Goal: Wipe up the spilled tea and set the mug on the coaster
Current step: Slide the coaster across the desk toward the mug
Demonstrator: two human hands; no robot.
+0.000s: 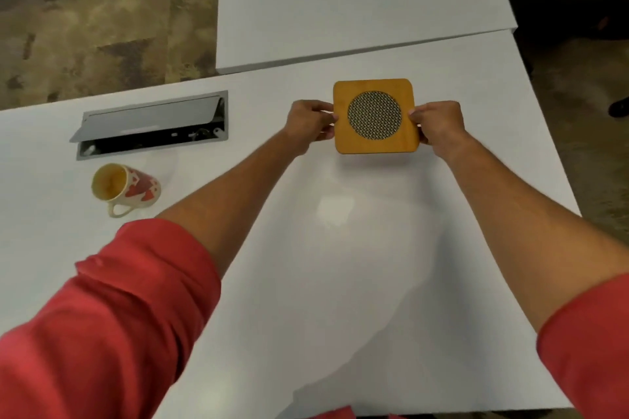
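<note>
Wooden coaster (pixel 374 116), stiff and light, sits far right on the table (pixel 340 248); your left hand (pixel 308 121) and right hand (pixel 439 124) pinch its side edges. The mug (pixel 124 188), fragile, lies tipped at left; take it by its handle.

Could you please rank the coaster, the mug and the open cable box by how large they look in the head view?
1. Cable box
2. Coaster
3. Mug

Its flap included, the box looks largest.
</note>
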